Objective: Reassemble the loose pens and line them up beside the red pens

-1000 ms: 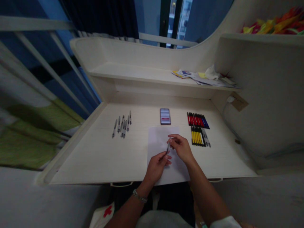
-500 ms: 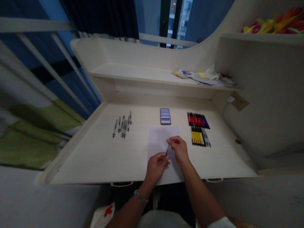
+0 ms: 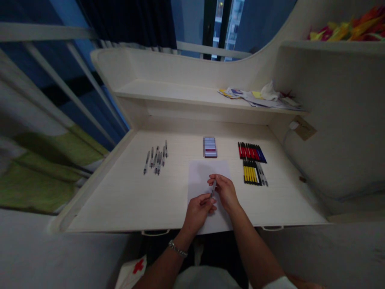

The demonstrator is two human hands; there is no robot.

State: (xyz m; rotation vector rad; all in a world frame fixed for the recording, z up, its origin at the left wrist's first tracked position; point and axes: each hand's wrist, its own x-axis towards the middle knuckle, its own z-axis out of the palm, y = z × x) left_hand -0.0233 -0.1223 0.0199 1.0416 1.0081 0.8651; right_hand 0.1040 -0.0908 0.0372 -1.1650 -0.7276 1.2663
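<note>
Slender grey pen (image 3: pixel 213 188) stands tilted between the two hands, above the middle of the sheet of plain white paper (image 3: pixel 200 176); the person's right hand (image 3: pixel 225 193) has its grip curled around the pen's upper part, fingers pressed together; the person's left hand (image 3: pixel 197 212) has its grip pinching the lower part between thumb and forefinger, though the exact contact is partly hidden; a silver link bracelet (image 3: pixel 177 249) circles the left wrist; the paper lies on the pale wood-grain surface (image 3: pixel 120 200), near its front edge; just beyond the paper sits a flat rectangular object (image 3: pixel 209 147), too blurred to name; to the left, well apart from the hands, lies a loose group of clear-barrelled pens (image 3: pixel 155 158); to the right lie a neat row of red and blue pens (image 3: pixel 252 153) and, just below it, a row of yellow-and-black pens (image 3: pixel 249 173) with a few grey pens beside them; a built-in cream shelf (image 3: pixel 180 91) runs above the surface, carrying a heap of crumpled papers (image 3: pixel 258 96) at its right end; a brown card tag (image 3: pixel 304 128) hangs on the right wall.
</note>
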